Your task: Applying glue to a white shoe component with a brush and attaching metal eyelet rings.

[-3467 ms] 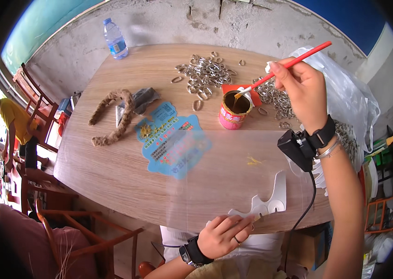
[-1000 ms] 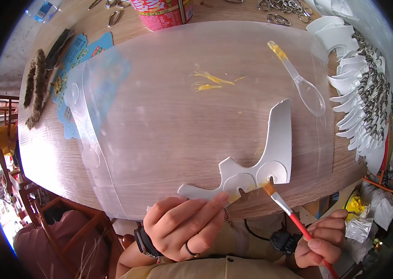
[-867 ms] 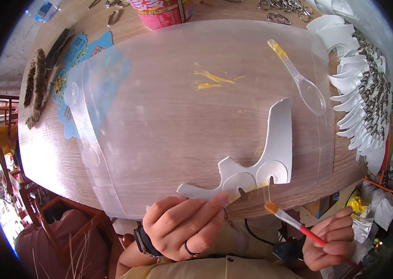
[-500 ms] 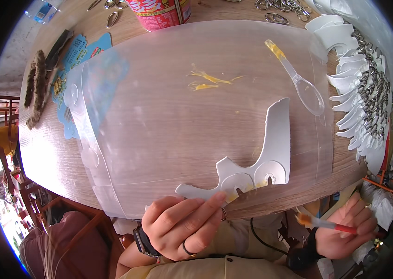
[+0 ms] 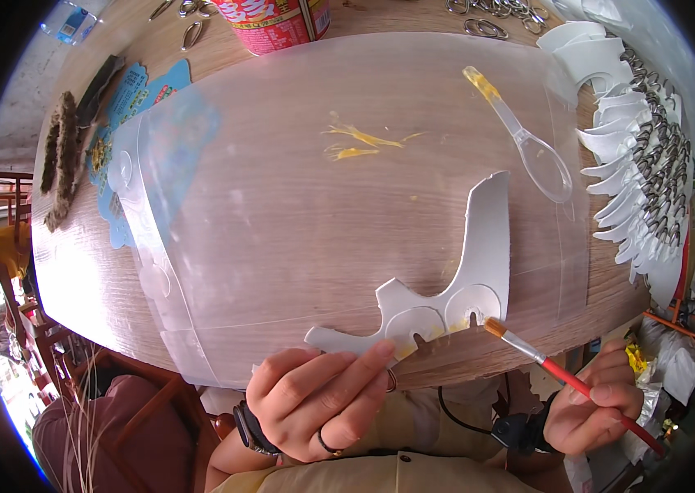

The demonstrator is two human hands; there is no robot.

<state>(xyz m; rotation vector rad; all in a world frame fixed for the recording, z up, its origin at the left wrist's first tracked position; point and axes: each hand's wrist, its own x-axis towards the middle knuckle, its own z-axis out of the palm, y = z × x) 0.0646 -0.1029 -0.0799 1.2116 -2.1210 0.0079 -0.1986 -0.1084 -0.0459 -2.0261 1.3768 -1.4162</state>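
White cut-out [image 5: 481,267] on the clear sheet [image 5: 282,214], close to the table's [image 5: 608,302] near edge: left hand [image 5: 319,403] presses its left part; right hand [image 5: 594,407], well apart, grips the red brush [image 5: 563,375], bristles (amber-tipped) seemingly touching beside a notch. Edge-brushing looks in hand; next calls for a light, steady stroke.

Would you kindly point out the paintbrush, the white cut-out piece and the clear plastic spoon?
Paintbrush [image 5: 565,375]: head view, on its red handle.
White cut-out piece [image 5: 485,259]: head view, on its long right arm.
Clear plastic spoon [image 5: 509,122]: head view, on its handle.
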